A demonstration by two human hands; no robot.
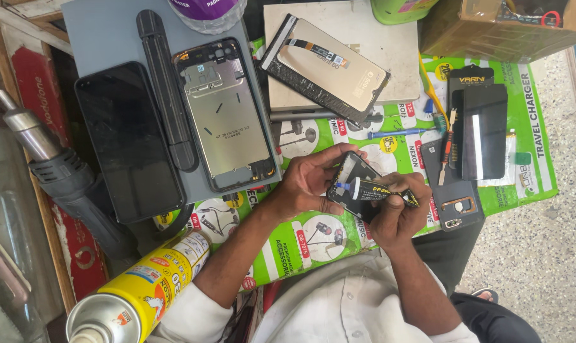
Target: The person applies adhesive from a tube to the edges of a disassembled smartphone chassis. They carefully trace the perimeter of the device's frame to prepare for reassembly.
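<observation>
My left hand (307,183) grips a small dark phone frame (348,181) above a green printed sheet (300,241). My right hand (396,216) is closed around a black glue tube (383,192) with yellow print. Its blue nozzle touches the left part of the frame. Both hands are close together over the middle of the work surface.
A grey mat (104,38) holds a black phone (128,141), a long black tool (167,89) and an open phone chassis (225,114). A detached screen (326,67) lies on a beige plate. At left are a heat gun (59,171) and a yellow spray can (142,286). At right are dark screen parts (478,130).
</observation>
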